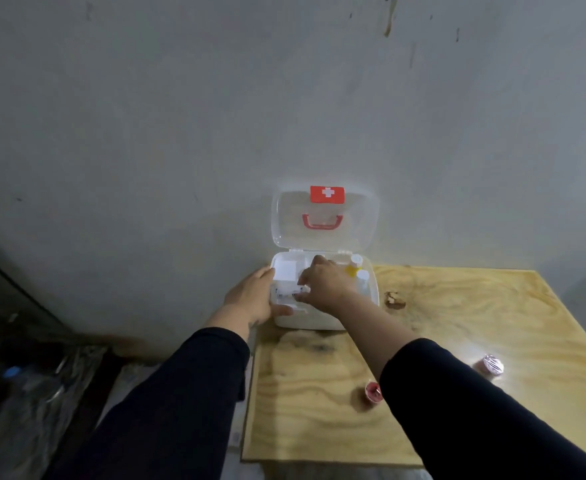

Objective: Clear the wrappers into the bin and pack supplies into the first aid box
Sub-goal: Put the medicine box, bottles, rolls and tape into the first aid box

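Against a grey wall, a pale plywood surface [458,323] fills the right half of the view. At its far left corner sits a white first aid box [322,320], its clear lid [324,220] standing open against the wall, with a red cross label and a red handle showing through. Two arms in dark sleeves reach forward to it. The left hand [253,299] wraps the box's left side, fingers spread along the wall and thumb on the front edge, a loose bracing grip. The right hand [326,284] is down inside the box, its fingertips pinched together on what seems to be a small white packet [290,292], though blur makes that uncertain. Two small white-capped bottles [359,271] stand in the box's right compartment. Nearer the camera, a small red roll [372,393] and a pink wrapped roll [492,365] lie on the surface, well apart from the box. A crumpled brown scrap [394,298] lies just right of the box.
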Demonstrator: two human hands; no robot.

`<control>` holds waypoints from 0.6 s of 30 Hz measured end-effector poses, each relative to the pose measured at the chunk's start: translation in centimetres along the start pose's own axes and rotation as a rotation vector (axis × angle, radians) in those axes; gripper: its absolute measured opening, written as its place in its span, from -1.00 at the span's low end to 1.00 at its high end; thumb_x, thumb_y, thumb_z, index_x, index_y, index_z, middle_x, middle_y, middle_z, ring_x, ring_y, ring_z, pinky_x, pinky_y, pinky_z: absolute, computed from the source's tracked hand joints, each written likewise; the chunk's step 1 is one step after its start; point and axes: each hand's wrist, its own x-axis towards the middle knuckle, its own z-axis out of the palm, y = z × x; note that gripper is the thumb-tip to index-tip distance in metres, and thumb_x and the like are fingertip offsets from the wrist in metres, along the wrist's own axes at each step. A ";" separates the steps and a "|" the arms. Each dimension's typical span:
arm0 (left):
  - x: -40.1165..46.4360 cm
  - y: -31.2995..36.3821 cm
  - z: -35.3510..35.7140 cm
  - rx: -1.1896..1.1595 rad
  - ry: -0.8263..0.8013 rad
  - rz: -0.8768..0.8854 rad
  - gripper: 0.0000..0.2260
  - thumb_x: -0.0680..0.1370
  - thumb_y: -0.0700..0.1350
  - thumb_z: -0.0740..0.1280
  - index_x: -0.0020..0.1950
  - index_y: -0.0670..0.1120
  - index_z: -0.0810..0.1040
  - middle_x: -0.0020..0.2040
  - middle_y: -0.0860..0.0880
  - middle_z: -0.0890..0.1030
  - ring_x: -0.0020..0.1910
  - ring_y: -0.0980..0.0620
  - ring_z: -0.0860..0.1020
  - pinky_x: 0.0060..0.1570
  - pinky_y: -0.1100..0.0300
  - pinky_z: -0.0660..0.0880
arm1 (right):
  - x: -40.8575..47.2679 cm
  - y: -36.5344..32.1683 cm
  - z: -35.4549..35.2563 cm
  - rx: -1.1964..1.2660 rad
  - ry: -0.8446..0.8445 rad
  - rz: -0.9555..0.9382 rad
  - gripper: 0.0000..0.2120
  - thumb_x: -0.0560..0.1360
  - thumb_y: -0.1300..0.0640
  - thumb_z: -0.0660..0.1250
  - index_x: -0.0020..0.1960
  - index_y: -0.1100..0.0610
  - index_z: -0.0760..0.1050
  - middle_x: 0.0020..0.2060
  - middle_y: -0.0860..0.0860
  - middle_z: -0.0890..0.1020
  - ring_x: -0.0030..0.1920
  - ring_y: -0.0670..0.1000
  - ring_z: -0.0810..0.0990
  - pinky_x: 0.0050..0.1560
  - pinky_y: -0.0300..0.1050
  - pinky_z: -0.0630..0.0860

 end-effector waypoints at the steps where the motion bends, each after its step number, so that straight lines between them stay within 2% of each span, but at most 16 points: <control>1: 0.1 -0.2 -0.1 0.004 -0.009 0.009 -0.10 0.35 0.23 0.47 0.56 -0.01 0.13 0.56 0.03 0.20 0.49 -0.03 0.25 0.41 -0.03 0.31 | 0.2 -0.2 0.1 0.019 -0.012 0.012 -0.64 0.43 -0.10 0.39 0.16 0.03 0.58 0.17 0.07 0.48 0.19 0.10 0.48 0.20 0.01 0.46; 3: 0.4 -0.5 -0.3 0.010 -0.027 0.031 -0.09 0.36 0.26 0.45 0.56 -0.03 0.12 0.57 0.03 0.18 0.50 -0.03 0.24 0.41 0.00 0.29 | 0.6 -0.5 0.0 0.081 -0.005 0.044 -0.64 0.45 -0.07 0.38 0.19 0.05 0.57 0.19 0.08 0.47 0.19 0.11 0.50 0.23 -0.02 0.43; 6: 0.6 -0.7 -0.5 0.005 -0.040 0.043 -0.16 0.41 0.21 0.44 0.54 -0.08 0.16 0.55 0.00 0.21 0.48 -0.06 0.27 0.41 0.03 0.30 | 1.7 -0.4 -0.6 0.205 0.071 0.142 -0.70 0.54 0.10 0.26 0.25 0.09 0.53 0.25 0.12 0.46 0.19 0.13 0.53 0.29 -0.05 0.41; 10: 0.6 -0.7 -0.6 0.106 -0.021 0.080 -0.22 0.47 0.20 0.38 0.55 -0.10 0.15 0.57 0.02 0.17 0.50 -0.04 0.24 0.39 0.05 0.28 | 2.9 -0.2 -0.6 0.186 0.028 0.200 -0.58 0.52 0.29 0.17 0.37 0.11 0.41 0.30 0.05 0.53 0.38 0.04 0.30 0.32 -0.12 0.34; 12: 0.6 -0.7 -0.7 0.117 -0.025 0.089 -0.22 0.47 0.20 0.37 0.55 -0.11 0.15 0.58 0.03 0.15 0.52 -0.02 0.21 0.41 0.08 0.25 | 2.8 -0.3 -0.7 0.171 0.012 0.219 -0.56 0.52 0.29 0.17 0.39 0.11 0.39 0.32 0.05 0.50 0.40 0.04 0.28 0.32 -0.13 0.34; 14: 0.6 -0.6 -0.9 0.131 -0.044 0.090 -0.22 0.47 0.21 0.37 0.54 -0.12 0.16 0.57 0.02 0.15 0.52 -0.02 0.20 0.42 0.08 0.23 | 2.4 -0.4 -0.6 0.196 0.030 0.253 -0.57 0.52 0.28 0.19 0.37 0.08 0.41 0.33 0.10 0.44 0.33 0.05 0.40 0.28 -0.11 0.39; 16: 0.6 -0.4 -1.2 0.163 -0.055 0.096 -0.23 0.47 0.22 0.35 0.53 -0.13 0.17 0.56 -0.01 0.18 0.51 -0.03 0.22 0.42 0.07 0.24 | 2.0 -0.3 -0.6 0.255 0.065 0.289 -0.61 0.51 0.25 0.23 0.33 0.05 0.46 0.32 0.11 0.39 0.16 0.10 0.55 0.15 -0.12 0.46; 18: 0.5 0.2 -1.7 0.182 -0.055 0.099 -0.26 0.50 0.23 0.32 0.54 -0.11 0.17 0.55 -0.02 0.21 0.50 -0.04 0.23 0.41 0.05 0.25 | 1.4 0.1 -1.0 0.293 0.100 0.286 -0.64 0.51 0.23 0.26 0.29 0.06 0.49 0.29 0.13 0.40 0.08 0.13 0.59 0.07 -0.12 0.47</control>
